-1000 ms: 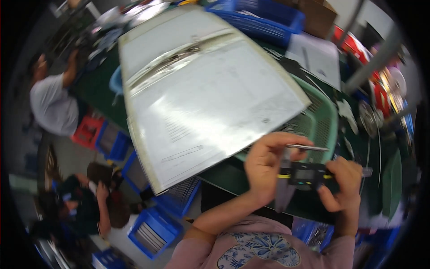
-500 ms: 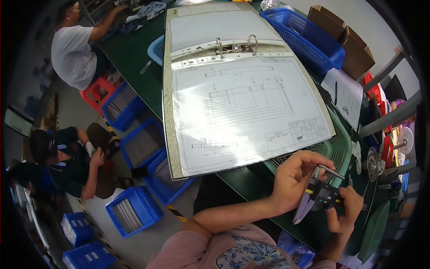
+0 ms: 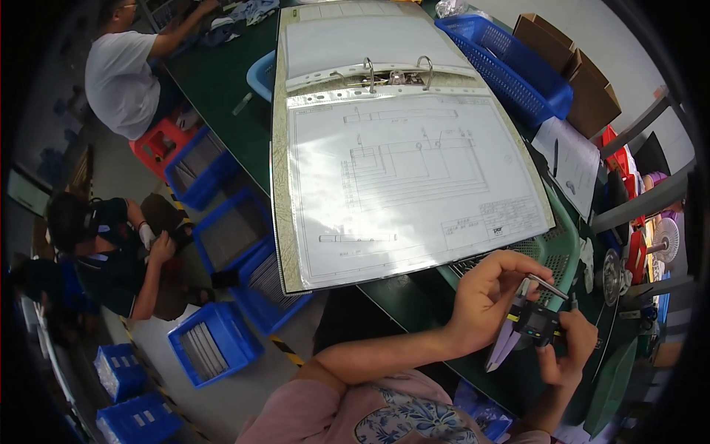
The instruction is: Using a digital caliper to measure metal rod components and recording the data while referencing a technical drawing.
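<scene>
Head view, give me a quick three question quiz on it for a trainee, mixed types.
1. True or false: both hands hold the caliper.
2. What lies open on the table above the hands?
A. a ring binder with a line drawing
B. a laptop
C. a toolbox
3. Fill in: the basket right of the binder is ____ in colour.

Key: 1 true: left hand and right hand both grip it. 2 A. 3 blue.
</scene>
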Motion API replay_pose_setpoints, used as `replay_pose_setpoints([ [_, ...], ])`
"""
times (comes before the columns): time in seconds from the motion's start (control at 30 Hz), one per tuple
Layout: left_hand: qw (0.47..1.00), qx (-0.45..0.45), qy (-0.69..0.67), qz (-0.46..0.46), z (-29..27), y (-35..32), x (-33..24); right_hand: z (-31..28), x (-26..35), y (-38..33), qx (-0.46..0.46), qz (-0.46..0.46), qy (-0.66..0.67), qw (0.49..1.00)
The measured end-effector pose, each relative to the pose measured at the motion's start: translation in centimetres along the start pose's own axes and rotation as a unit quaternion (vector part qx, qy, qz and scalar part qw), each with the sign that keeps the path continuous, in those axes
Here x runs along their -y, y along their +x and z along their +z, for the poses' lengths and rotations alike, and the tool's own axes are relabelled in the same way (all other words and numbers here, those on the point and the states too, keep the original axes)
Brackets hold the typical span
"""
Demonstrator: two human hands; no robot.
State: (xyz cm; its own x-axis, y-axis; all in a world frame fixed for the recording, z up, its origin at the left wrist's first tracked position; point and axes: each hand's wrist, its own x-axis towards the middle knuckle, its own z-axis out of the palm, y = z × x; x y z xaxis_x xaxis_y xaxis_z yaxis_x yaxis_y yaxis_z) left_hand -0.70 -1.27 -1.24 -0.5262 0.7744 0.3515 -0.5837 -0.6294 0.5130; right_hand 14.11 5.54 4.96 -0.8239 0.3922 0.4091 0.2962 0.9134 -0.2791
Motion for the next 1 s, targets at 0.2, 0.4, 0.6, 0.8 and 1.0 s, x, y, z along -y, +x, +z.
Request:
replay_pose_setpoints([
  [0.2, 1.0, 0.004, 0.012, -0.001, -0.1, 0.1, -0.1, -0.1, -0.1, -0.3, 0.005, 0.003, -0.031, 0.999],
  [0.4, 1.0, 0.011, 0.002, 0.023, 0.1, 0.2, 0.4, -0.3, -0.7, -0.7, -0.011, -0.015, -0.076, 0.997],
  [0.6, 0.989, -0.014, 0.146, -0.016, 0.9, 0.6, -0.5, -0.2, -0.6, -0.6, -0.099, 0.136, 0.082, 0.982],
  [0.8, 0.939, 0.057, 0.338, 0.027, 0.8, 0.9, -0.7, -1.1, 0.0, 1.1, -0.084, 0.272, 0.295, 0.912],
  [1.0, 0.93, 0.066, 0.357, -0.05, 1.6, 0.6, -0.6, -0.5, 0.7, 3.5, -0.034, 0.269, 0.21, 0.939],
])
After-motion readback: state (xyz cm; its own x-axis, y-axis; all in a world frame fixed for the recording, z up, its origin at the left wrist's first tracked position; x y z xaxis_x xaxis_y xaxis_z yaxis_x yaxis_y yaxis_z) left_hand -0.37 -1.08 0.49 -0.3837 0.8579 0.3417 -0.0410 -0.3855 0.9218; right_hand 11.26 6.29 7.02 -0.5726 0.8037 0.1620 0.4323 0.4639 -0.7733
